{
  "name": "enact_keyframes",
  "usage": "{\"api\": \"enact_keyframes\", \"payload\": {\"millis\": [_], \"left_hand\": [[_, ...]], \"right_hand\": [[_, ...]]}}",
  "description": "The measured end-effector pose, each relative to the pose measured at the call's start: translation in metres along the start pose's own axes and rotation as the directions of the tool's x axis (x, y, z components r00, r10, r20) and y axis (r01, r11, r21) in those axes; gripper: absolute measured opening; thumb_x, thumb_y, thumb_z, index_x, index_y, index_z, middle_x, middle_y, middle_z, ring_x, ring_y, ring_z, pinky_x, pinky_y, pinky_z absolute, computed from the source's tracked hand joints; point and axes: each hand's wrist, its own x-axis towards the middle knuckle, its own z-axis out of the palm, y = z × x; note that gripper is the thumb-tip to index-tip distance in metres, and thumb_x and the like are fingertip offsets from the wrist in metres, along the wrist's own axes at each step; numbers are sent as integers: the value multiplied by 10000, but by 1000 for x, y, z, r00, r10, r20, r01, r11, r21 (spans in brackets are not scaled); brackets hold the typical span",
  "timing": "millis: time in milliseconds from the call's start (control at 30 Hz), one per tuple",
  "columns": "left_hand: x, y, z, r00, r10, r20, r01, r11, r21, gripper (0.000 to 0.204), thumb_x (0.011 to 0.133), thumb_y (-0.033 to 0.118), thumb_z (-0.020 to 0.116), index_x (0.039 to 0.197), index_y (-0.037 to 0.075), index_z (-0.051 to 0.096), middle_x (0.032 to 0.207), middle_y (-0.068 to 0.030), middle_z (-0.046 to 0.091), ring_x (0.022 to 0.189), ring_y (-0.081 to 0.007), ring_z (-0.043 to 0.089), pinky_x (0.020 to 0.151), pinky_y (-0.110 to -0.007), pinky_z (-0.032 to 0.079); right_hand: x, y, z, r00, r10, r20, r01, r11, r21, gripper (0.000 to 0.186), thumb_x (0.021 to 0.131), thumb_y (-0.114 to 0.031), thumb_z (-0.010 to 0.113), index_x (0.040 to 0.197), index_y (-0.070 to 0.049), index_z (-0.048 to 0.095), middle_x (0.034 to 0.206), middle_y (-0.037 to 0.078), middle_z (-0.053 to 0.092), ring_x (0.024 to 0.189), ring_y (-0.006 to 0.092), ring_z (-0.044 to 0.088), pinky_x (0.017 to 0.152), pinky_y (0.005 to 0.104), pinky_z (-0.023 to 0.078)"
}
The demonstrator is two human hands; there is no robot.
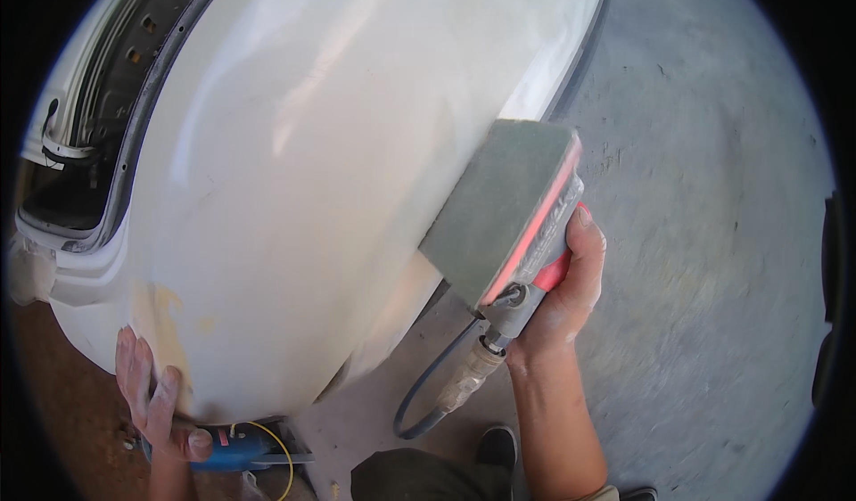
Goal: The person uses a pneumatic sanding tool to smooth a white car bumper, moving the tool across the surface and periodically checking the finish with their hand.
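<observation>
In my right hand (575, 278) is an air sander with a red-and-grey body (542, 256). Its flat rectangular grey-green pad (504, 202) is turned toward the view and overlaps the right edge of a white car body panel (303, 162). Whether the pad touches the panel I cannot tell. A hose fitting (481, 363) wrapped in clear film hangs from the sander's lower end, with a thin black hose (406, 403) looping beside it. My left hand (152, 398), dusty and with outstretched fingers, lies against the panel's lower left edge, near a yellowish filler patch (171, 327).
Grey concrete floor (695, 234) spreads along the right. The car's open channel with a dark seal (143, 135) runs at upper left. Below the panel lie a blue object (236, 447) and a yellow cord (287, 465). My dark shoe (497, 452) stands at the bottom.
</observation>
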Motion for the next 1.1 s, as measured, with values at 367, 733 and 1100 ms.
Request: {"api": "enact_keyframes", "payload": {"millis": [367,733,1100], "left_hand": [[3,0,2,1000,-13,-25,14,1000,17,729,1006,556,382,1467,10,527,1514,-347,463,1388,-590,431,1135,-688,344],[2,7,0,996,-84,-13,85,995,58,702,997,530,369,1472,39,534,1533,-315,462,1391,-591,426,1131,-699,342],[5,5,0,999,-45,-19,46,999,27,661,1013,484,383,1463,23,532,1533,-305,463,1383,-591,431,1128,-700,342]], "right_hand": [[-76,61,-14,997,65,-30,-64,997,50,626,839,-391,796,1290,-30,555,1151,69,612,1063,149,571,959,300,447],[-89,75,-19,991,129,29,-132,986,106,489,881,-272,721,1288,-40,581,1132,41,601,1039,120,549,950,279,428],[0,11,-5,983,151,-105,-129,972,195,275,1017,-268,600,1172,-42,621,969,19,625,829,89,566,767,258,487]]}}
